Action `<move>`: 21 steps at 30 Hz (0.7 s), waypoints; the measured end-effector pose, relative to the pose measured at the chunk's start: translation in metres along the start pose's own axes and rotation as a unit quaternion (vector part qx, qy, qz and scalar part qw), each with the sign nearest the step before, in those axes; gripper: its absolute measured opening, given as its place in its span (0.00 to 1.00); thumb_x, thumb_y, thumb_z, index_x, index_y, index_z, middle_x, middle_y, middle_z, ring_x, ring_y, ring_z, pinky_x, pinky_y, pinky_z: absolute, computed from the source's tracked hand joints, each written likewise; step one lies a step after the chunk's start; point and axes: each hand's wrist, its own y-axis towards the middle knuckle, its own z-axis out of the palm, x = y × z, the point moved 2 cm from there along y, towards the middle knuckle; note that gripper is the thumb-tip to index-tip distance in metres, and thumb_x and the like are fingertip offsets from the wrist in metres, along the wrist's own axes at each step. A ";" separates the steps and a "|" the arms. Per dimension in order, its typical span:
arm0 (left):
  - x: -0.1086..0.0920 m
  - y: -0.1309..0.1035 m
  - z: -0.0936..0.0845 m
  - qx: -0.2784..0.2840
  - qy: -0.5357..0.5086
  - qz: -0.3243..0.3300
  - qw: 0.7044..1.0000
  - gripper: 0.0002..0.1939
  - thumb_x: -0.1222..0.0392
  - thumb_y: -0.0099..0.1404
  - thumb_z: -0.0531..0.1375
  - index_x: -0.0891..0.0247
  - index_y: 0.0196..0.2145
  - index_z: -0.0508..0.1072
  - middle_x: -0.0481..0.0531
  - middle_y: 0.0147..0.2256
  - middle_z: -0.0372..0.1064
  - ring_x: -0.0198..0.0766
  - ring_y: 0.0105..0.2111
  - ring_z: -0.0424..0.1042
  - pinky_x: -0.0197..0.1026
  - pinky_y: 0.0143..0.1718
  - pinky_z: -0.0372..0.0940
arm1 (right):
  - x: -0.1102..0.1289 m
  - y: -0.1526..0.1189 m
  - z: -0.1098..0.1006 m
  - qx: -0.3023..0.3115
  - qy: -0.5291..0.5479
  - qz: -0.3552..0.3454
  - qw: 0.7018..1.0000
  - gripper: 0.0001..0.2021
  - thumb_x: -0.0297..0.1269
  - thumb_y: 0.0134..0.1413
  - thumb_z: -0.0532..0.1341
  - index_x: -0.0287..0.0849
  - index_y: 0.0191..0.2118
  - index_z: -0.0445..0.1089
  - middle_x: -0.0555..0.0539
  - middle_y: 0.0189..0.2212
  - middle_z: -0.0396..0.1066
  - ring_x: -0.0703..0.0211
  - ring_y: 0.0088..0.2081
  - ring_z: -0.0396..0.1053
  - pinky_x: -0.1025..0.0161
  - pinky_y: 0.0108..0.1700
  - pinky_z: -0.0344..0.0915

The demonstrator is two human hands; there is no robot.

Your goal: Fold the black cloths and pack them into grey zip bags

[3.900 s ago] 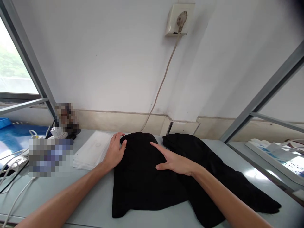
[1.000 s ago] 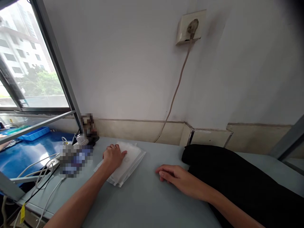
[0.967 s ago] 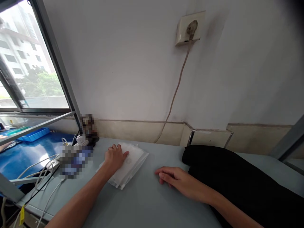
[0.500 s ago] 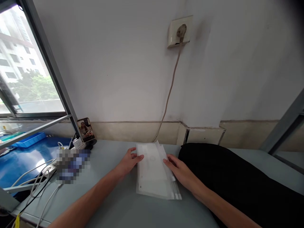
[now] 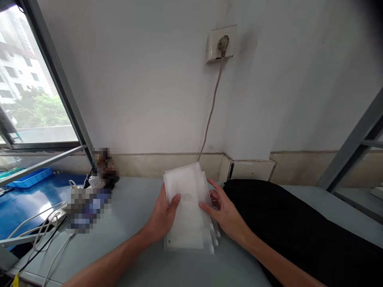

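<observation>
A stack of translucent frosted plastic bags [image 5: 187, 211] with slider zips is held tilted up over the grey table [image 5: 131, 199]. My left hand [image 5: 164, 211] is closed on the stack's left edge, thumb on the front and fingers hidden behind. On the right edge, my right hand [image 5: 220, 207] pinches the bags between thumb and fingers. The bags are slightly fanned, their edges stepping out at the lower right. A small dark dot shows near the front bag's lower left corner.
Black cloth [image 5: 287, 223] lies right of my right hand. At left are a blurred patch [image 5: 89, 209], white cables [image 5: 54, 255] and a blue tray [image 5: 31, 177]. Behind, a cord [image 5: 211, 115] hangs from a wall socket [image 5: 221, 44]. Metal frame bars [image 5: 353, 147] stand on both sides.
The stack has been raised and tilted up from the table. My left hand has shifted further around its left edge, and the fan of bags on the right looks different. The view has shifted slightly.
</observation>
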 end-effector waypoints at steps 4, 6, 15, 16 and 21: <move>0.001 -0.016 0.004 -0.046 0.124 0.087 0.987 0.17 0.46 0.77 0.54 0.61 0.52 0.67 0.61 0.50 0.71 0.50 0.52 0.73 0.51 0.54 0.69 | 0.012 -0.010 0.000 -0.018 -0.115 -0.115 0.987 0.20 0.53 0.69 0.57 0.49 0.58 0.63 0.42 0.51 0.72 0.44 0.54 0.71 0.47 0.57 0.69; 0.006 -0.018 0.005 -0.060 0.115 0.088 0.988 0.18 0.44 0.76 0.54 0.61 0.53 0.64 0.60 0.48 0.70 0.48 0.49 0.73 0.50 0.51 0.70 | 0.010 -0.013 0.002 -0.019 -0.137 -0.124 0.983 0.19 0.52 0.72 0.53 0.49 0.59 0.59 0.41 0.51 0.71 0.44 0.53 0.72 0.47 0.55 0.70; 0.006 -0.015 0.001 -0.062 0.094 0.173 0.978 0.15 0.42 0.76 0.51 0.55 0.41 0.59 0.63 0.48 0.68 0.51 0.51 0.71 0.55 0.54 0.68 | 0.012 -0.017 0.009 0.011 -0.135 -0.184 0.974 0.12 0.47 0.75 0.48 0.50 0.57 0.53 0.36 0.58 0.67 0.43 0.62 0.68 0.45 0.62 0.66; 0.005 -0.016 0.001 -0.050 0.087 0.184 0.978 0.15 0.41 0.75 0.52 0.54 0.39 0.60 0.62 0.47 0.69 0.52 0.50 0.71 0.56 0.54 0.68 | 0.016 -0.019 0.009 0.000 -0.134 -0.212 0.968 0.11 0.46 0.75 0.47 0.50 0.55 0.54 0.36 0.58 0.67 0.42 0.62 0.67 0.44 0.63 0.65; 0.010 -0.011 0.005 -0.036 0.115 0.084 0.989 0.19 0.42 0.74 0.54 0.58 0.51 0.65 0.65 0.54 0.68 0.55 0.56 0.68 0.56 0.61 0.61 | 0.012 -0.016 0.007 0.031 -0.174 -0.098 0.979 0.20 0.51 0.72 0.52 0.45 0.60 0.56 0.33 0.56 0.71 0.37 0.59 0.70 0.43 0.61 0.67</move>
